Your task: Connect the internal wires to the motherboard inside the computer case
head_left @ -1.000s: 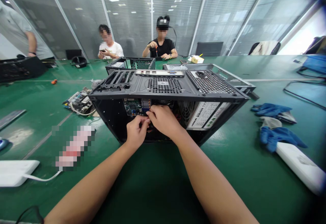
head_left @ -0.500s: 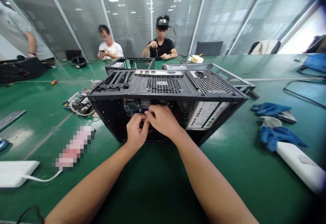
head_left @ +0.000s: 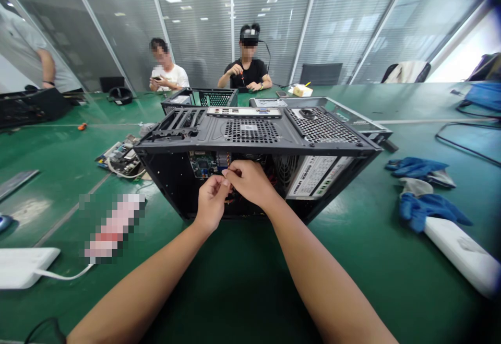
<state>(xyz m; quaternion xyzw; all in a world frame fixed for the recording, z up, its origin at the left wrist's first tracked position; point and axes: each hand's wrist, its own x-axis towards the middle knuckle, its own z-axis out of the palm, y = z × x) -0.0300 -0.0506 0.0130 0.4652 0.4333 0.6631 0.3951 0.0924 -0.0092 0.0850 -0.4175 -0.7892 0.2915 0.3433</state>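
An open black computer case [head_left: 203, 136] rests on the table before me, its rear panel facing up and its open side toward me. Both of my hands reach into that opening. The fingertips of my left hand [head_left: 211, 203] are pinched together, touching those of my right hand [head_left: 250, 181], around a thin orange-and-black cable [head_left: 228, 160]. The cable's end is hidden by my fingers. Behind and left of them shows a motherboard [head_left: 203, 165] with a heatsink. A power supply [head_left: 315, 177] with a white label sits at the right inside the case.
Left on the green table [head_left: 250, 292] lie a loose circuit board [head_left: 122, 158], a white power bank [head_left: 27, 267] and a blurred-out object. At right are blue gloves [head_left: 430, 208] and a white box-like object [head_left: 462, 252]. Across the table, a person [head_left: 247, 70] holds a screwdriver.
My left hand has shifted slightly right, and its fingers have turned a little against the right hand's. My right hand and the case stay nearly in place.
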